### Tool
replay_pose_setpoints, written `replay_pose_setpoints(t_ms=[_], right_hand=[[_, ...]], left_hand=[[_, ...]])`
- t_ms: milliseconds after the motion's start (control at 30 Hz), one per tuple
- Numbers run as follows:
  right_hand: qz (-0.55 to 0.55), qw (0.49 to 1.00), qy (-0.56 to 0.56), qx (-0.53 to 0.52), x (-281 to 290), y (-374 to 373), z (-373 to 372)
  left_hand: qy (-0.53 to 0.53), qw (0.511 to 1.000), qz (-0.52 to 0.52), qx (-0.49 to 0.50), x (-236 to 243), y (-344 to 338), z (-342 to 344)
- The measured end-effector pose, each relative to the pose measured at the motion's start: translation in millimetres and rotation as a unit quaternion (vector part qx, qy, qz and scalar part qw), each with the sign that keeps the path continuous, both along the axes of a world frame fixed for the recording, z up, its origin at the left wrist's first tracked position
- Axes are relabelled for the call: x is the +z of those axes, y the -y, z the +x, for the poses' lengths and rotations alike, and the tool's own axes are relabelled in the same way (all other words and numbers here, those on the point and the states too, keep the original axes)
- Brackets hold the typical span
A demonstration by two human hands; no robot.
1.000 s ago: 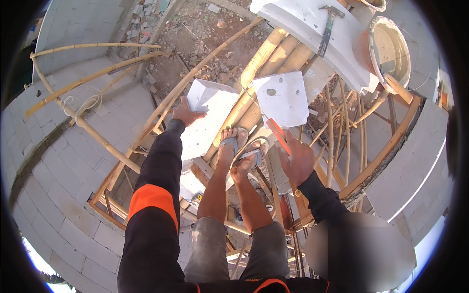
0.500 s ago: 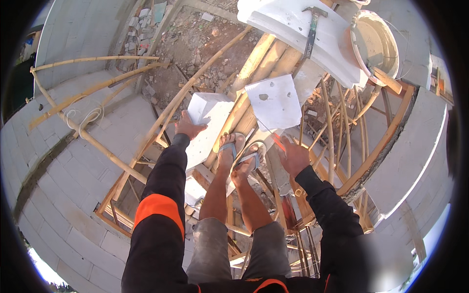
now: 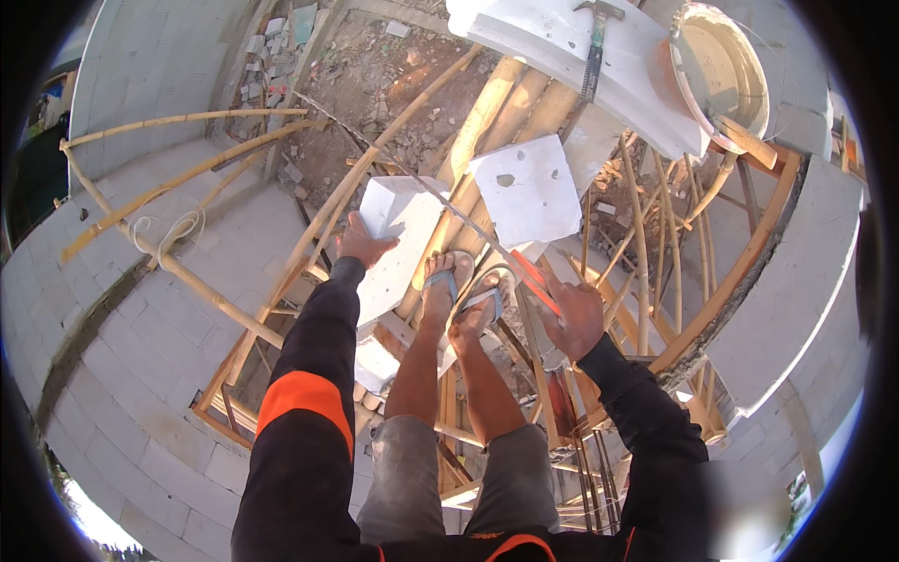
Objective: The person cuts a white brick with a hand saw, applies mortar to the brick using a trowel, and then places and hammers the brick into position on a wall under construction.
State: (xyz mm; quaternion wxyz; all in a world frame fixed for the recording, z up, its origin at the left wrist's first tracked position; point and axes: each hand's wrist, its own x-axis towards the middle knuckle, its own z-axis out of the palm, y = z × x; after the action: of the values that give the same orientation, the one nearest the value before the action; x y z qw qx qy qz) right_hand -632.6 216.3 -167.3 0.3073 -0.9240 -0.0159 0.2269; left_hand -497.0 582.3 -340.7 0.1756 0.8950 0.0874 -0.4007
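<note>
A long white aerated concrete block (image 3: pixel 405 223) lies on the bamboo poles in front of me, left of my feet. My left hand (image 3: pixel 361 245) grips its left edge, thumb across the face. In my right hand (image 3: pixel 573 317) is a hand saw (image 3: pixel 537 283), held by its orange-red handle. Its thin blade, seen nearly edge-on, runs far to the upper left and passes over the block; I cannot tell whether it touches. Between the hands, further off, sits a squarer white block (image 3: pixel 526 192) with small grey pits.
A hammer (image 3: pixel 594 58) lies on a large white slab (image 3: pixel 552 47) at the far side, beside a mortar bucket (image 3: pixel 716 75). Bamboo poles (image 3: pixel 211 298) cross on the left, timber framing (image 3: pixel 730 281) on the right. Rubble (image 3: pixel 403 75) shows well below through gaps. My sandalled feet stand on the poles.
My right hand has drawn back toward me and slightly right, turning the saw so its long blade now shows across the block. The left hand stays on the block.
</note>
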Motion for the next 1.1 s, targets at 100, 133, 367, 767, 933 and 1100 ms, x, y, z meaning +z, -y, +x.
replay_pose_setpoints(t_ms=[100,133,367,767,933,1100], right_hand=[[0.028,0.999,0.014,0.023,-8.6,-6.6,3.1],[0.032,0.999,0.024,0.03,-14.7,-7.3,6.8],[-0.025,0.998,-0.058,-0.015,-16.2,-3.6,19.3],[0.006,0.998,-0.059,-0.036,-16.6,-6.2,7.2],[-0.08,0.989,-0.125,-0.026,-54.1,-1.0,0.2],[-0.073,0.994,-0.085,-0.01,-51.3,7.0,-9.2]], left_hand=[[0.02,1.0,-0.017,-0.008,-2.1,0.8,-4.4],[0.016,1.0,-0.014,-0.008,-3.7,0.9,-5.3],[-0.012,1.0,0.011,-0.003,-13.8,-8.1,-1.4],[-0.046,0.998,-0.003,0.031,-12.4,-11.4,-13.3],[-0.01,0.999,0.029,-0.018,-9.2,-0.2,-6.8],[-0.016,1.0,-0.008,0.009,-15.8,-6.3,2.0]])
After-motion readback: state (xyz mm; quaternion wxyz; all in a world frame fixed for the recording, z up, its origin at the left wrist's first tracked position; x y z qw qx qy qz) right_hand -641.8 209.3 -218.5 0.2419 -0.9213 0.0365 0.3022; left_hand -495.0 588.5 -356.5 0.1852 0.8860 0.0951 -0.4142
